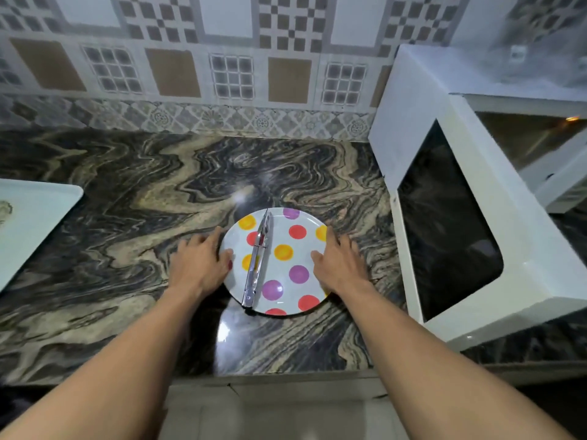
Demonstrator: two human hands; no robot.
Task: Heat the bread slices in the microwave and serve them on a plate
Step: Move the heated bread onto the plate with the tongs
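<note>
Near front edge of dark swirl-veined stone countertop [127, 201]: round white plate with yellow, red and purple dots [276, 271], just left of white microwave oven [413, 122], its dark-windowed door [444, 217] swung open. Lengthwise across plate, closed silver metal tongs [255, 268]. Left hand [200, 265] gripping plate's left rim, thumb on top, fingers curled at edge; right hand [340, 265] gripping right rim likewise. Oven cavity dim, contents perhaps there but not discernible. Far left, pale rectangular tray [31, 217]. Behind, patterned tile wall [228, 74].
</note>
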